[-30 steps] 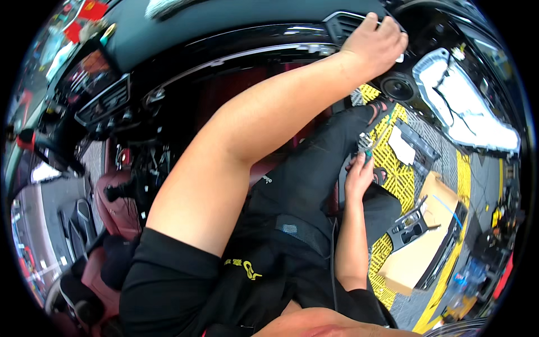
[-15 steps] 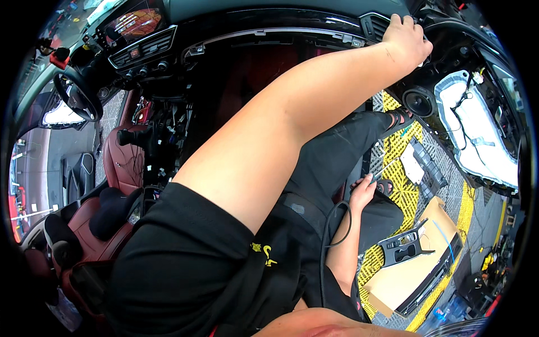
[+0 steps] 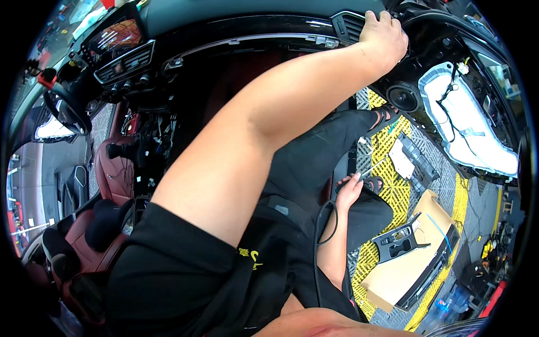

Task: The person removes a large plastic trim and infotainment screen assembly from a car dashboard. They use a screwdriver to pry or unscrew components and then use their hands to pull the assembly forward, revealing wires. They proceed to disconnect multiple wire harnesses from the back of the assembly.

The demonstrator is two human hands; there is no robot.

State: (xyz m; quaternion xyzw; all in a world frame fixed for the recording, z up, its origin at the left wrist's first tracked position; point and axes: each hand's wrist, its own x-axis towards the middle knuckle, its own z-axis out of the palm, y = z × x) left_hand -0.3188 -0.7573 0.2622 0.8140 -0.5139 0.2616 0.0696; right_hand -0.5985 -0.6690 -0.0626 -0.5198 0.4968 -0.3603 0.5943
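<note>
My left arm reaches across to the far right, where my left hand (image 3: 384,42) lies at the end of the dashboard (image 3: 269,23). Its fingers are bent over the edge right beside an air vent (image 3: 349,26); the thumb side and whatever sits under the palm are hidden. Low by my thigh, my right hand (image 3: 349,192) is closed round a screwdriver (image 3: 373,168), whose thin metal shaft sticks out toward the door opening. Its handle is mostly covered by the fingers. A black cable (image 3: 336,227) loops beside my right forearm.
An open door (image 3: 469,121) without its trim panel, with a loudspeaker (image 3: 403,98), stands at right. On the yellow-grey floor lie a centre console trim (image 3: 397,242), cardboard (image 3: 387,278) and a dark panel (image 3: 418,160). A red seat (image 3: 84,230) and steering wheel (image 3: 67,109) are at left.
The whole view has shifted slightly, so most things appear further left. My left hand stays at the dashboard's end, and my right hand keeps its place with the screwdriver.
</note>
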